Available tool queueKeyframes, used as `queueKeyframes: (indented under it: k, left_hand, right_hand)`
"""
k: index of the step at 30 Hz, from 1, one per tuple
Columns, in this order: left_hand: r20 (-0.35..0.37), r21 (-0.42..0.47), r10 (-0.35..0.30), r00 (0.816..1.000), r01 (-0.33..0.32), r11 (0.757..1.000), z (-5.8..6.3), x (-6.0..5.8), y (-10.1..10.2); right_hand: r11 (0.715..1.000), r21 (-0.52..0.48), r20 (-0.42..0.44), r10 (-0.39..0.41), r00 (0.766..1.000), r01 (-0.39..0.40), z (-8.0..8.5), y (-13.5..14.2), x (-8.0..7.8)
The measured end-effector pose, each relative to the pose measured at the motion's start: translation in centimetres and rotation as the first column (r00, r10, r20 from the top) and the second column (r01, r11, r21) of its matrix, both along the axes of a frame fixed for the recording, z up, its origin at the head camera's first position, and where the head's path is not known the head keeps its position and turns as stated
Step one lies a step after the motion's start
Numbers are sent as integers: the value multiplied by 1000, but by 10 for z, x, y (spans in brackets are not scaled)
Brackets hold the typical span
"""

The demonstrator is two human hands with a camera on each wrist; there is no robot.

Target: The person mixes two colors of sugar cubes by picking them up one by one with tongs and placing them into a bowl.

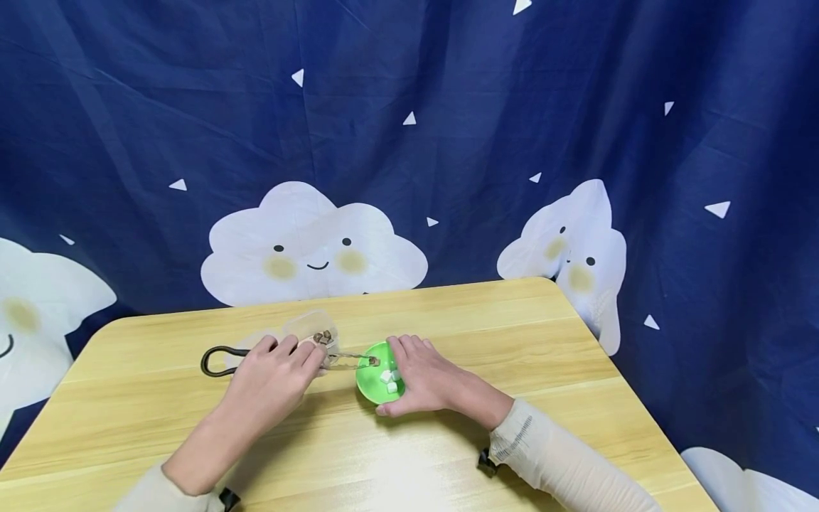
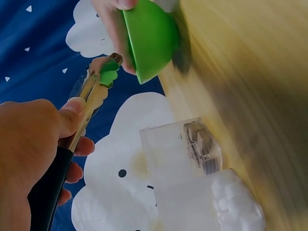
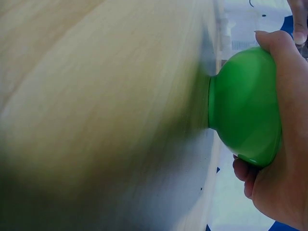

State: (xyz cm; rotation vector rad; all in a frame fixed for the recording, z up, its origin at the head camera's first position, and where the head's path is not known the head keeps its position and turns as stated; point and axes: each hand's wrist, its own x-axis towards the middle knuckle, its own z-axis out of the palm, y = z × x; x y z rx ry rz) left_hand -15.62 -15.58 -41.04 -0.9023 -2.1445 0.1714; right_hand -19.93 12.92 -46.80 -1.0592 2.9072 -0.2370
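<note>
My left hand (image 1: 275,377) grips a pair of tongs (image 2: 50,185) with black handles and scalloped metal ends. Between the tong tips is a small brown cube (image 1: 374,361), over the inside of a green bowl (image 1: 367,387). A few white cubes (image 1: 392,387) lie in the bowl. My right hand (image 1: 431,377) holds the bowl from the right, thumb on the near side and fingers on the far side. The right wrist view shows the bowl (image 3: 245,106) upright with its base at the tabletop.
Behind my left hand stand two clear containers side by side, one with brown pieces (image 2: 202,147), the other with white pieces (image 2: 236,202). Everything is on a wooden table (image 1: 512,341), with a blue cloud-print curtain (image 1: 461,142) at its back edge.
</note>
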Motion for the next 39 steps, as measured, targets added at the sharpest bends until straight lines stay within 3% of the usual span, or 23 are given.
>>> queueKeyframes:
  k: [16, 32, 39]
  left_hand:
    - [18, -19, -47, 999, 48, 999, -6, 4, 5]
    - [40, -47, -16, 999, 17, 999, -8, 5, 4]
    - [59, -16, -27, 998, 28, 999, -7, 5, 2]
  right_hand:
    - [1000, 11, -20, 7, 1000, -7, -1, 2, 0]
    - [1000, 7, -7, 5, 1000, -5, -1, 2, 0]
    - [1000, 9, -3, 6, 1000, -6, 0, 2, 0]
